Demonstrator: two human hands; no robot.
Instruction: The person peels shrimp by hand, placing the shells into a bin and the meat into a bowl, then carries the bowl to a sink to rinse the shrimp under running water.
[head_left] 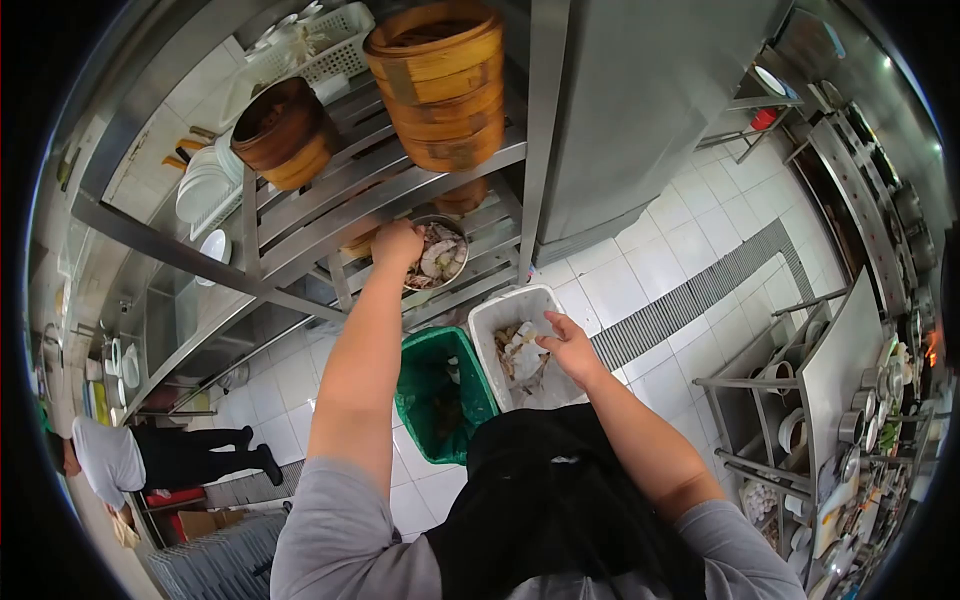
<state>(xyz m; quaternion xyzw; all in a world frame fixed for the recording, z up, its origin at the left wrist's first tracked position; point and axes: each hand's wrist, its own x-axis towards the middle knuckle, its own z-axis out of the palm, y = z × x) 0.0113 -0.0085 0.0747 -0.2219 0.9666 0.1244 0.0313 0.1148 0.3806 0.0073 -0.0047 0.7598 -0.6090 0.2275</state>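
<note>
My left hand [399, 245] reaches onto the lower level of a metal rack, its fingers closed at the left rim of a round metal bowl [464, 262]. Whitish-grey pieces of food [436, 256] fill the bowl. What those fingers hold, if anything, is hidden. Over the right side of a white bin [487, 318], my right hand [568, 345] is held with its fingers apart and nothing in them. Crumpled light-coloured waste [522, 356] lies inside that bin. A bin with a green liner [413, 398] stands against it on the left.
Stacked bamboo steamers [440, 90] and a darker steamer [285, 135] stand on the upper rack [390, 205]. A tall metal cabinet [630, 110] is at the right. Another person [110, 458] stands at the far left. A metal counter [850, 370] with pans runs along the right.
</note>
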